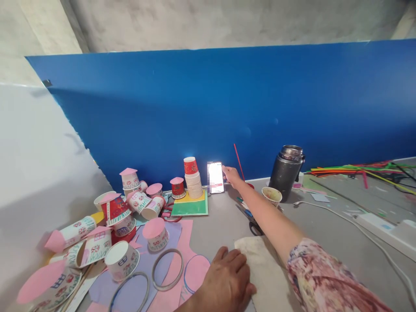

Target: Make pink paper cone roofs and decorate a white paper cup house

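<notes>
The grey table (221, 225) bears pink paper (186, 236), scissors (250, 222), a beige cloth (263, 268) and a flask (284, 175).

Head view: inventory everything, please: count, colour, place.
Decorated cups: over a dozen, white or red, left
Cup stack: one, white and red, centre
Sheet: one, green-yellow, under stack
Rings: two, grey, left
Paper: several, pink and purple, left
Phone: one, white-screened, centre
Stick: one, red, centre
Scissors: one pair, dark-handled, centre
Cloth: one, cream, front centre
Flask: one, black, right
Lone cup: one, pale, beside flask
Thin strands: many, multicoloured, right
Power strip: one, white, right
Cable: one, white, right
Table: one, grey, underneath
Partition: one, blue, behind
Left hand: one, resting front centre
Right hand: one, at phone's edge
</notes>
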The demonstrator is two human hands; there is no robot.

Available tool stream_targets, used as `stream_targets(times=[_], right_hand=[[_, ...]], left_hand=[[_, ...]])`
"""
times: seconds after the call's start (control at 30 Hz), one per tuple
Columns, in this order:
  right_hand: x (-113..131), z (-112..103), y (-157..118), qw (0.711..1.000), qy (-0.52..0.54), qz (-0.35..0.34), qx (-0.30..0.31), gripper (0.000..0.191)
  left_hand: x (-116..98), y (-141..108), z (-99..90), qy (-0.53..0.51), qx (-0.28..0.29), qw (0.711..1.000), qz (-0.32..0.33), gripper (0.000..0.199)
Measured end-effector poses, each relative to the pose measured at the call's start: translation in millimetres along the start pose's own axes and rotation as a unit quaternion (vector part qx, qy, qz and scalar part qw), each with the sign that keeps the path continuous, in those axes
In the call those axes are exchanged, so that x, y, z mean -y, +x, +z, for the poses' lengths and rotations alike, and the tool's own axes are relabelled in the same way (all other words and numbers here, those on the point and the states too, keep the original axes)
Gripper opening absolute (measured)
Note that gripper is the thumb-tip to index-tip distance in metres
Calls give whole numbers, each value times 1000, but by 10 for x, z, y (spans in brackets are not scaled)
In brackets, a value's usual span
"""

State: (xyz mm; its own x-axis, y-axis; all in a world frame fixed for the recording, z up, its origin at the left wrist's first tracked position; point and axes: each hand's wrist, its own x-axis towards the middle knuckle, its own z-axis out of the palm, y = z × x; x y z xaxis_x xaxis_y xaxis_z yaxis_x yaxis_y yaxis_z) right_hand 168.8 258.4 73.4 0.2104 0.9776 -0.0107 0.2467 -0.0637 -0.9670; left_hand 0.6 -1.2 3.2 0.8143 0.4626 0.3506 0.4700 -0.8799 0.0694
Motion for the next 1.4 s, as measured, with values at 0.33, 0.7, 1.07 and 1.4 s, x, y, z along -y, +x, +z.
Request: stream_targets(times=[0.33,0.7,1.07,1.4], right_hand=[[390,-173,-630,973,-215,-84,-10,25],[-241,172,-2166,923,-182,-182,286,25],[-453,95,-2118,922,-80,-114,363,29],[-481,112,-2181,893,-133,-154,401,19]], left_hand=[[-73,7,-112,-8,16,1000,-16,14],[-128,34,-179,-13,76,996,-42,19],[-525,212,-661,53,234,968,70,14],[-421,-923,-1180,-71,-65,949,-300,28]])
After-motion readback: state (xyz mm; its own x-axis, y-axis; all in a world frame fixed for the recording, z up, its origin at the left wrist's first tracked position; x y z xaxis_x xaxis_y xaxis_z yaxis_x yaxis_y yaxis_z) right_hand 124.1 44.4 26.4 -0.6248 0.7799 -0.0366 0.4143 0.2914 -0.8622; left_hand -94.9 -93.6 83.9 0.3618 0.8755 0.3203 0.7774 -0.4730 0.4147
